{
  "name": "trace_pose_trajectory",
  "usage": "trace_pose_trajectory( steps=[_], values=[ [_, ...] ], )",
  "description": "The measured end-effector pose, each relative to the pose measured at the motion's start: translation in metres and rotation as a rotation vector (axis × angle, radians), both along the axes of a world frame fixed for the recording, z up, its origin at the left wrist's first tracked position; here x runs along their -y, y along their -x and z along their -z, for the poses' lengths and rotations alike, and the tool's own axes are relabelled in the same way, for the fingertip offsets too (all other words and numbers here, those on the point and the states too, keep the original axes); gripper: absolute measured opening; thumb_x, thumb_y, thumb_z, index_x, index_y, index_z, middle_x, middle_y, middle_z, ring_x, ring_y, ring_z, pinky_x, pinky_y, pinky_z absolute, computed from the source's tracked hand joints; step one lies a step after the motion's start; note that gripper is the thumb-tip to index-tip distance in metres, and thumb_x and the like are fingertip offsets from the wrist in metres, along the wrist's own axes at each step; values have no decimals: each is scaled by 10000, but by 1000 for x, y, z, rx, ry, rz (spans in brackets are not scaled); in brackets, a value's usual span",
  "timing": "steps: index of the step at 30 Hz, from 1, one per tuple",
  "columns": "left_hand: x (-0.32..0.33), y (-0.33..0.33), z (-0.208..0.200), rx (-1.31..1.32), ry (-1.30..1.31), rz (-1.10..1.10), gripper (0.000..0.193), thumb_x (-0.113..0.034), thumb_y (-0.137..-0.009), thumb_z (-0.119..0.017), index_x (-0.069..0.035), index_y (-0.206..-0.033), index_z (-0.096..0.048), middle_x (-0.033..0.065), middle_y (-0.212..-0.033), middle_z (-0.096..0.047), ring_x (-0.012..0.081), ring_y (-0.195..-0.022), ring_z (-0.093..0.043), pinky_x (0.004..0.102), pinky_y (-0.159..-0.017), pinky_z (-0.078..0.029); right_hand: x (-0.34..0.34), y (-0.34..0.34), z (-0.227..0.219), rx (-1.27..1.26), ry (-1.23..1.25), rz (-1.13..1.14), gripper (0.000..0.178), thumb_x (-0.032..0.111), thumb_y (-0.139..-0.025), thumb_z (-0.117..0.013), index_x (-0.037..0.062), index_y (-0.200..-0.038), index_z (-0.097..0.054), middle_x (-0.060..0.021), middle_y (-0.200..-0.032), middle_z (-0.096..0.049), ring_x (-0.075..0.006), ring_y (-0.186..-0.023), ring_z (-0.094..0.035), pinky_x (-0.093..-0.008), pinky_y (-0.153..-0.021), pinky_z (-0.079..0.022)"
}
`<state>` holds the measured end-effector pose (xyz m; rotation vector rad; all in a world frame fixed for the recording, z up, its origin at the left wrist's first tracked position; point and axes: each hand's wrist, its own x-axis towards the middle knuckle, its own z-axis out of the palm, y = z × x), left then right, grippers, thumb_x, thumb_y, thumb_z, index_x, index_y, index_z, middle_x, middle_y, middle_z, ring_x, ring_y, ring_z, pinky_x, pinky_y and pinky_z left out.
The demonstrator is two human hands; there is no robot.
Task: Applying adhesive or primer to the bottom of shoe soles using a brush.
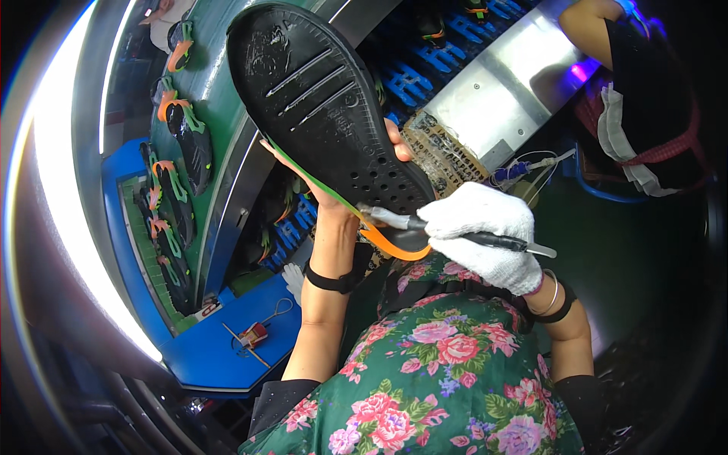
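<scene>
One shoe [334, 114] gripped in bare left hand [334, 199] — gloved right hand [485, 235] pinching one brush [455, 231].

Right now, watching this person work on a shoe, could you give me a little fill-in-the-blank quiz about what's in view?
1. The left hand holds up a shoe whose sole is coloured ____.
2. The right hand wears a ____ knitted glove and grips a thin brush.
3. The brush tip touches the sole near the shoe's ____ end.
4. More shoes lie on the ____ conveyor belt to the person's left.

Missing words: black; white; heel; green
</scene>
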<state>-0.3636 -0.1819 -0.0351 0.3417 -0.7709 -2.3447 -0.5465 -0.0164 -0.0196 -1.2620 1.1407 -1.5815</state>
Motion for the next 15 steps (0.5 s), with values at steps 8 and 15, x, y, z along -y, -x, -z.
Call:
trace_pose_trajectory(
  steps=[8, 15],
  values=[
    [0, 3, 0, 9, 25, 0, 794, -688, -990, -591, -10, -1403, -552, 201, -1171, -626, 339, -1007, -662, 438, -850, -590, -2, 0, 2, -8, 2, -41, 161, 9, -757, -855, 44, -906, -807, -137, -978, -807, -265, -821, -756, -367, -748, -589],
    [6, 6, -3, -9, 86, 42, 714, -619, -1022, -590, -12, -1396, -557, 204, -1167, -632, 336, -1004, -667, 428, -842, -603, -2, 5, 3, -166, 162, -79, 221, 21, -797, -855, 24, -1011, -799, -127, -1005, -796, -290, -856, -751, -380, -760, -597]
  ],
)
